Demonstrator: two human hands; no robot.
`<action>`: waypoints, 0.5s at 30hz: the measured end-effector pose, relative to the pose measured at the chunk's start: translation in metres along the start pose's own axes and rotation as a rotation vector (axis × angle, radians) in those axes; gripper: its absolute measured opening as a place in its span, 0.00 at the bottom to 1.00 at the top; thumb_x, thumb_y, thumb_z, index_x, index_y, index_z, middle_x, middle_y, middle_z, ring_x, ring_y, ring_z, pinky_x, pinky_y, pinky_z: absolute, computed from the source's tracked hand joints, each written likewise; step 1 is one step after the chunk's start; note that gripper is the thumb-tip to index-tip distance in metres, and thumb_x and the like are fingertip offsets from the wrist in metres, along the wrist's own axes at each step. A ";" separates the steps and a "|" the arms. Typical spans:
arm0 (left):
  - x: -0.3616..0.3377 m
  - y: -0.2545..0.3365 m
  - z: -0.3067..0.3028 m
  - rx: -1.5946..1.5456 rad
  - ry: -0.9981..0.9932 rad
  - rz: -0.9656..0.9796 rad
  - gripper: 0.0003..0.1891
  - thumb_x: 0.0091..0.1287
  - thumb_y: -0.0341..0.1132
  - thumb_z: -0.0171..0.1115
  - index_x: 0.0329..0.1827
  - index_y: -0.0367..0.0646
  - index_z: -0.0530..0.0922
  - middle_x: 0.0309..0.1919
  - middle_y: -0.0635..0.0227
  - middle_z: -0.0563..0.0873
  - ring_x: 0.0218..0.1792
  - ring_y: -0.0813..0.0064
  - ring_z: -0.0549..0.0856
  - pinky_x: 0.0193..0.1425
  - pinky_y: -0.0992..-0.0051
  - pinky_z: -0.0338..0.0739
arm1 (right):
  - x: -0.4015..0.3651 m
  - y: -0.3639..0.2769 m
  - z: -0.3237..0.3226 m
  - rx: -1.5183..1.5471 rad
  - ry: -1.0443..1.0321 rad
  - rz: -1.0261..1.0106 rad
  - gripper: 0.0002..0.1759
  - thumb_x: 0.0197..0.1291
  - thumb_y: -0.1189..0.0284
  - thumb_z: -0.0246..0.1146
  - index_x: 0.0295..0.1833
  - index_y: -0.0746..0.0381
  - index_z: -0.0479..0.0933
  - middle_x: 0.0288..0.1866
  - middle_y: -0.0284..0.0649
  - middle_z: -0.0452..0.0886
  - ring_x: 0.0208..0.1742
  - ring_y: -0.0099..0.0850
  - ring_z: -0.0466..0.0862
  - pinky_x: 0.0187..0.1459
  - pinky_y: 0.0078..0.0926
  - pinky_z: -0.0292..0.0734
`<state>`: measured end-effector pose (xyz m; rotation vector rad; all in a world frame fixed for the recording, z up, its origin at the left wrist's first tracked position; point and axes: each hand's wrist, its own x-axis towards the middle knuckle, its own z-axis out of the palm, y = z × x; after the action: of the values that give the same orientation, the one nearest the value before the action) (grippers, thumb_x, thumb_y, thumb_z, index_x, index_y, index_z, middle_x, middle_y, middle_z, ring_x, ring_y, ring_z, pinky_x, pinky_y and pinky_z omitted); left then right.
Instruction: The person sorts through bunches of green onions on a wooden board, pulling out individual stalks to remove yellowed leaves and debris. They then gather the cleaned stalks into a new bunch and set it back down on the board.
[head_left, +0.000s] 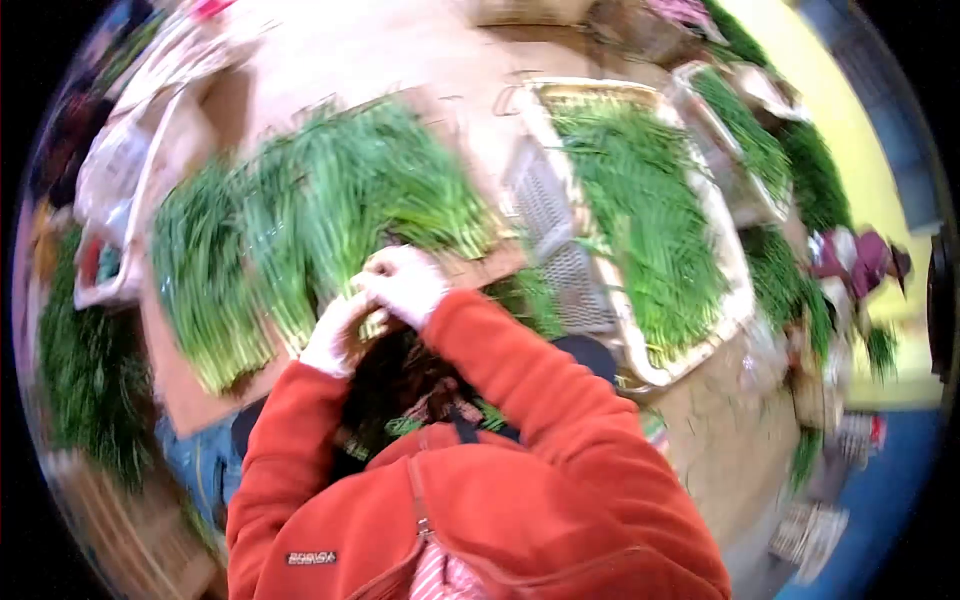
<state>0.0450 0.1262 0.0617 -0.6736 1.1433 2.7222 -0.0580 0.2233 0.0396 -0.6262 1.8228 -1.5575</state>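
Observation:
My left hand (334, 334) is closed around the pale cut ends of a bunch of chives (352, 215), just in front of my chest. Against it, my right hand (410, 284) has its fingers bent in at the same stems, pressed together; whether something small is between them is too blurred to see. Both hands look covered in pale gloves. The bunch's green leaves point away from me over a brown board (180, 375). More chives (205, 275) lie in a thick row to the left, pale ends toward me.
A white crate of loose chives (650, 235) stands right of the board, beside a grey perforated basket (575, 285). Another filled crate (740, 140) is behind it. A white bin with plastic bags (115, 210) is at left. Another person (865, 262) is at far right.

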 end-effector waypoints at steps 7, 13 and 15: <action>0.012 -0.012 -0.038 -0.073 0.005 0.014 0.15 0.62 0.42 0.58 0.45 0.42 0.73 0.30 0.71 0.77 0.28 0.78 0.76 0.29 0.82 0.73 | -0.013 -0.020 -0.002 0.071 0.080 0.097 0.13 0.48 0.65 0.66 0.35 0.63 0.78 0.28 0.44 0.81 0.30 0.35 0.81 0.38 0.30 0.75; 0.019 -0.021 -0.069 0.018 0.084 0.062 0.14 0.62 0.41 0.56 0.46 0.43 0.74 0.40 0.69 0.81 0.39 0.72 0.81 0.39 0.73 0.79 | -0.036 -0.027 -0.003 -0.268 0.101 -0.358 0.13 0.44 0.68 0.69 0.34 0.64 0.77 0.32 0.44 0.76 0.37 0.41 0.78 0.40 0.32 0.72; 0.021 -0.019 -0.067 -0.134 0.011 -0.047 0.18 0.63 0.44 0.57 0.50 0.42 0.74 0.43 0.65 0.81 0.44 0.68 0.81 0.48 0.66 0.78 | -0.048 -0.042 -0.009 -0.315 0.023 -0.455 0.13 0.46 0.66 0.67 0.35 0.63 0.77 0.32 0.44 0.75 0.39 0.42 0.77 0.41 0.33 0.71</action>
<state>0.0556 0.0916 -0.0011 -0.7226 0.9409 2.7778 -0.0349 0.2563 0.0893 -1.2464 2.0616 -1.5627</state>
